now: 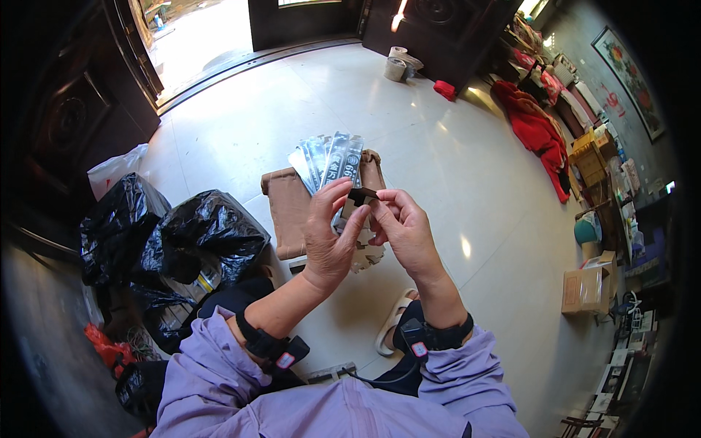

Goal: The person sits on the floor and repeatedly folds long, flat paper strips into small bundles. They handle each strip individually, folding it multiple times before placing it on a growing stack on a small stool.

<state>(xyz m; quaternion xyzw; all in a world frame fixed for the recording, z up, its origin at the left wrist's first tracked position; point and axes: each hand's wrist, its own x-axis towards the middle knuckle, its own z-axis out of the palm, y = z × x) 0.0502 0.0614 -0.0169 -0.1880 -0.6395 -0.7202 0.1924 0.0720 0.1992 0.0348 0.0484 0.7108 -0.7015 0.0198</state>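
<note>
Before me stands a low surface covered with brown cloth [290, 211]. Fanned across its far part lie several flat printed sleeves [334, 159], blue-grey and glossy, bearing writing. My right hand [402, 227] pinches the corner of a small dark piece, perhaps folded card [363, 194], between thumb and fingers. My left hand [332, 232] is at the piece's left side, thumb and fingers apart; whether its fingertips touch it is unclear. Under and between the hands are pale notched card pieces [364, 254], partly hidden by my fingers.
Black plastic bags [208, 235] stand at the left, with a white bag [118, 169] behind them. Rolled strips [402, 64] and a red roll [444, 90] lie on the tiled floor near the dark doors. At the right are a cardboard box [586, 290] and a red garment [534, 131].
</note>
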